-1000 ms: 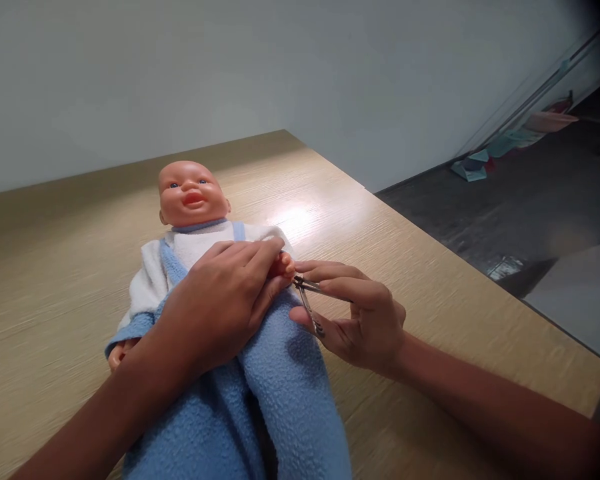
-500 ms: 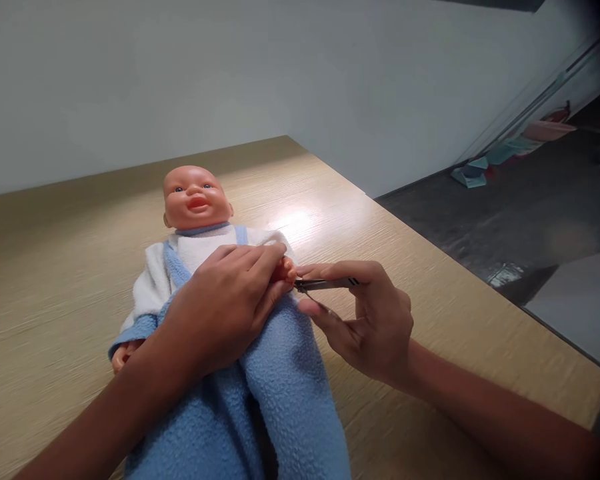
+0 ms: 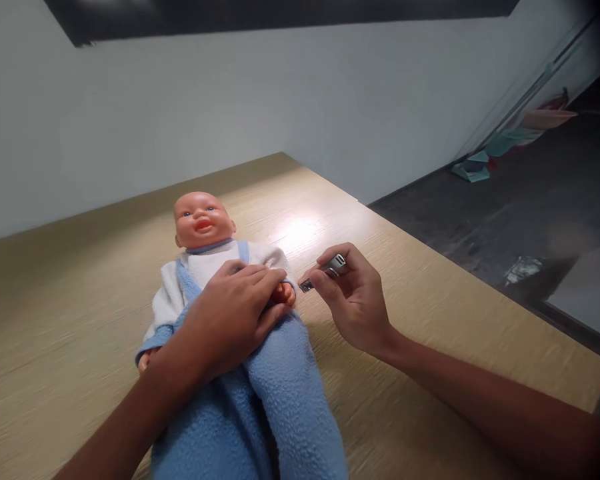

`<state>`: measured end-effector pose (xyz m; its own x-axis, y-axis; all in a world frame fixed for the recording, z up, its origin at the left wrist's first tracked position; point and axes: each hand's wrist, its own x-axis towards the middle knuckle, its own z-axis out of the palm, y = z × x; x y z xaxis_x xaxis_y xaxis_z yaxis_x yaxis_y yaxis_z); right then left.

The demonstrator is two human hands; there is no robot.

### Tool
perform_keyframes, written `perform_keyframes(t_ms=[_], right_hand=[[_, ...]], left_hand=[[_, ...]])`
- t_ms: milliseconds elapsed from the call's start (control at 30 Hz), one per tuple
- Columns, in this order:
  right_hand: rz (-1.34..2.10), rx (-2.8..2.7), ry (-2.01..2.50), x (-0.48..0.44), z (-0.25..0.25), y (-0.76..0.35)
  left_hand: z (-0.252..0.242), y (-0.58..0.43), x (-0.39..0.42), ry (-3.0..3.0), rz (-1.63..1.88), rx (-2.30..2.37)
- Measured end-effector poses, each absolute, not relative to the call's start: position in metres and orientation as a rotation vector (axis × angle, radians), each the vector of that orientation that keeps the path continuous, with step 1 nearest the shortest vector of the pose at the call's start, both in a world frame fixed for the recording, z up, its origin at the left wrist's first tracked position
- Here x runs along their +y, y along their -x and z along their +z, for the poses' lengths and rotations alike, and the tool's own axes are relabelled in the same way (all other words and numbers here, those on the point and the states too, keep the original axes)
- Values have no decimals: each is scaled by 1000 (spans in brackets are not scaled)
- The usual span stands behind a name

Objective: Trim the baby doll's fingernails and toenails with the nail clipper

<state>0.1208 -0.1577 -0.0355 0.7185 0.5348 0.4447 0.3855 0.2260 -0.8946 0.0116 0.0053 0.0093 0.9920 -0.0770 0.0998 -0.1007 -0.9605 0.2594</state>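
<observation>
A baby doll [image 3: 205, 260] in a white top and blue fleece overalls lies face up on the wooden table [image 3: 80, 320]. Across its middle rests my left hand [image 3: 243, 310], with thumb and fingers closed around the doll's hand [image 3: 285, 294]. My right hand [image 3: 355, 297] pinches a silver nail clipper [image 3: 334, 264] between thumb and fingers. The clipper's jaw end points left, just beside the doll's hand and apart from it. The doll's other hand [image 3: 145, 360] pokes out of its cuff, partly behind my left forearm.
The table's right edge [image 3: 445, 267] drops to a dark floor [image 3: 430, 213]. Behind the table stands a pale wall [image 3: 180, 113]. A dustpan [image 3: 473, 170] and a pink basin [image 3: 547, 119] sit on the floor along the wall.
My right hand has drawn the nail clipper back slightly from the doll's fingers and turned it. My left hand keeps its hold. The view has tilted up a little.
</observation>
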Motion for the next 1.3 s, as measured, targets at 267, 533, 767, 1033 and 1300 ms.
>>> perform_keyframes(t_ms=[267,533,767,1033,1300], right_hand=[[-8,-933,1371,-162,-40,-123],[-127,-1110,1340,-171,-56,-123],[-148,-1012,1303,-170,-65,-117],[-90,-920,1374,-171,-64,-114],[-30,-931,1434,-169,-56,-130]], left_hand=[[14,-2,-22,-2800,91,-60],[11,17,-35,-2713,324,69],[-1,104,0,-2657,507,381],[-43,113,16,-2401,610,363],[-49,107,15,-2412,752,394]])
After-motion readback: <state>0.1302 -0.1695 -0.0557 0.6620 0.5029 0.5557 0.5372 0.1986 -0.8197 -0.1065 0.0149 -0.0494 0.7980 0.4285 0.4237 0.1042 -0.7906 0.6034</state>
